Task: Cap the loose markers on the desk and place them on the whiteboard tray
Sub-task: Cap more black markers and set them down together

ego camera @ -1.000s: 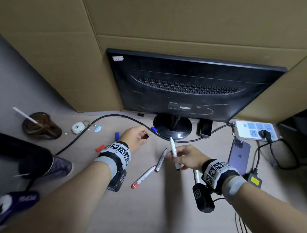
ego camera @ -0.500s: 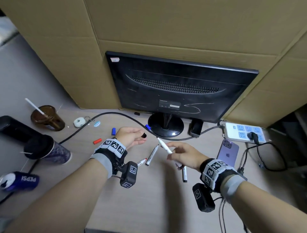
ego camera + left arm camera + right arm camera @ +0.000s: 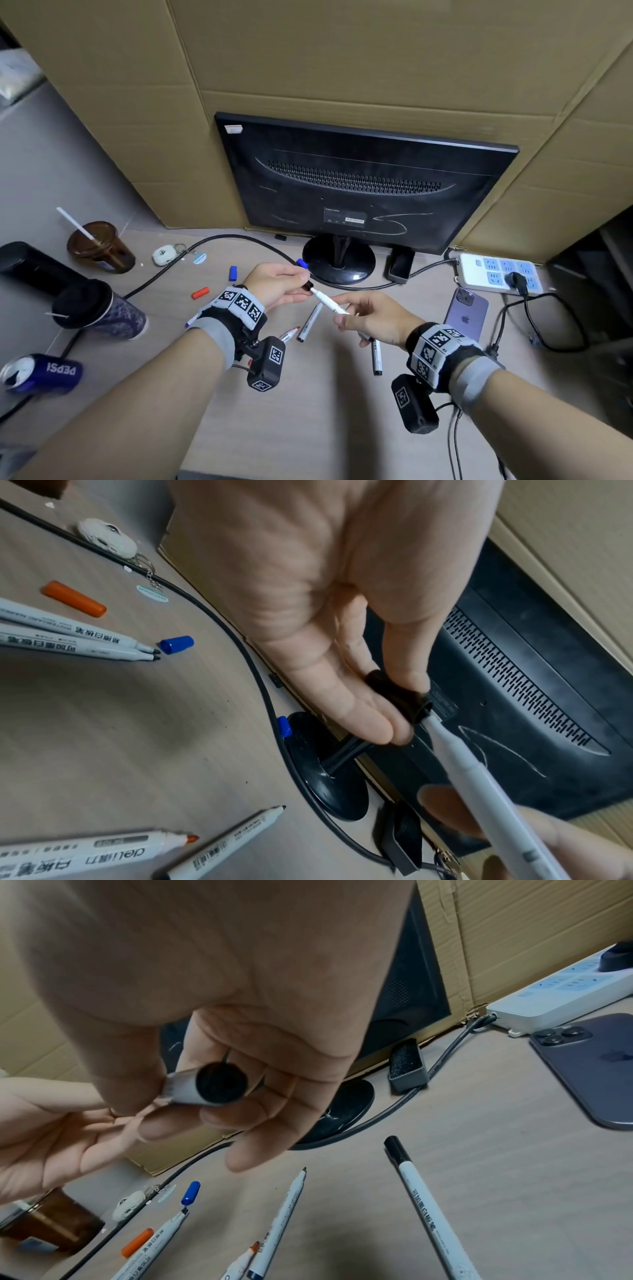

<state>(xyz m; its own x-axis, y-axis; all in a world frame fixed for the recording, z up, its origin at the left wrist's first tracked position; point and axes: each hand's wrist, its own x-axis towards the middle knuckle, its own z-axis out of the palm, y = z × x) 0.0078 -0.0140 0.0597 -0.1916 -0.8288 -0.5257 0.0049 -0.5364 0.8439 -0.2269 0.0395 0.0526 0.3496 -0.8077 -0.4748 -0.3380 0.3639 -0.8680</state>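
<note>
My right hand [image 3: 356,318] grips a white marker [image 3: 329,303] above the desk, tip pointing up and left. My left hand [image 3: 294,282] pinches a black cap [image 3: 309,285] between thumb and fingers, and the marker's tip sits in the cap's mouth [image 3: 423,712]. The right wrist view looks at the marker's black rear end [image 3: 221,1083]. Several uncapped markers lie on the desk: a red-tipped one [image 3: 289,334], a black one [image 3: 310,322] and a capped one [image 3: 376,356]. Loose caps lie near: orange [image 3: 200,293], blue [image 3: 233,273] and another blue [image 3: 302,263].
A black monitor [image 3: 359,192] on a round stand [image 3: 337,265] stands behind the hands, its cable [image 3: 219,240] crossing the desk. A purple phone [image 3: 466,313] and power strip [image 3: 496,274] lie right. Cups [image 3: 99,246], a tumbler [image 3: 102,308] and a can [image 3: 41,373] stand left.
Both hands have come together over the desk. The marker swung from pointing up to pointing left, and its tip has met the black cap in my left hand.
</note>
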